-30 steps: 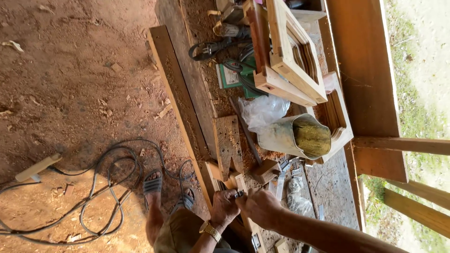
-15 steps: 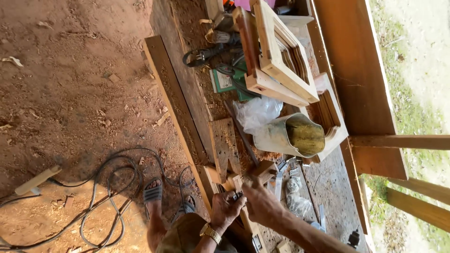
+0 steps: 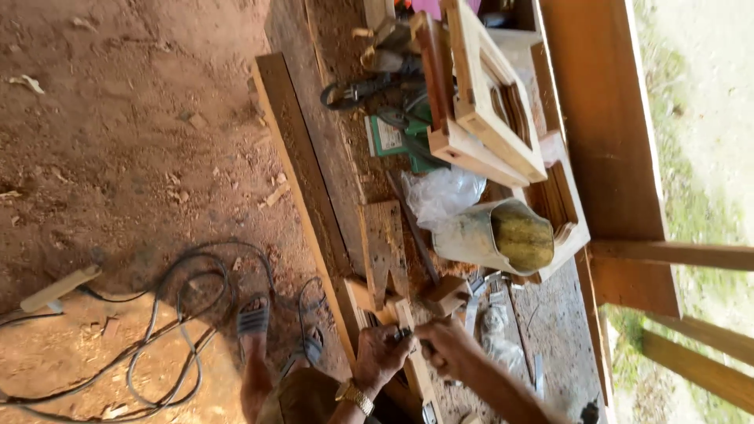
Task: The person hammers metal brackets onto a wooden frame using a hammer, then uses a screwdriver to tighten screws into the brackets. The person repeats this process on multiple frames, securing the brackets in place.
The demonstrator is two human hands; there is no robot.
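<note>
1. The left hand (image 3: 379,357), wearing a gold-coloured wristwatch (image 3: 355,397), is curled into a loose fist; its fingertips pinch a small dark object (image 3: 404,335), too small to identify.
2. The right hand (image 3: 441,345) is also curled, its fingertips meeting the left hand at the same small dark object. Whether it grips the object or only touches it cannot be told.
3. Both hands sit directly over a pale narrow wooden piece (image 3: 408,345), which lies on the sawdust-covered wooden workbench (image 3: 345,165) at the near end.
4. Just beyond the hands lies a weathered notched wooden block (image 3: 385,251).
5. Further along the bench: a crumpled clear plastic bag (image 3: 444,195) touching a pale cut-open plastic container (image 3: 491,235), then a pale wooden frame (image 3: 483,94) standing on edge.
6. A tangled black cable (image 3: 169,314) lies on the dirt floor (image 3: 118,118), beside the person's sandalled foot (image 3: 253,318).
</note>
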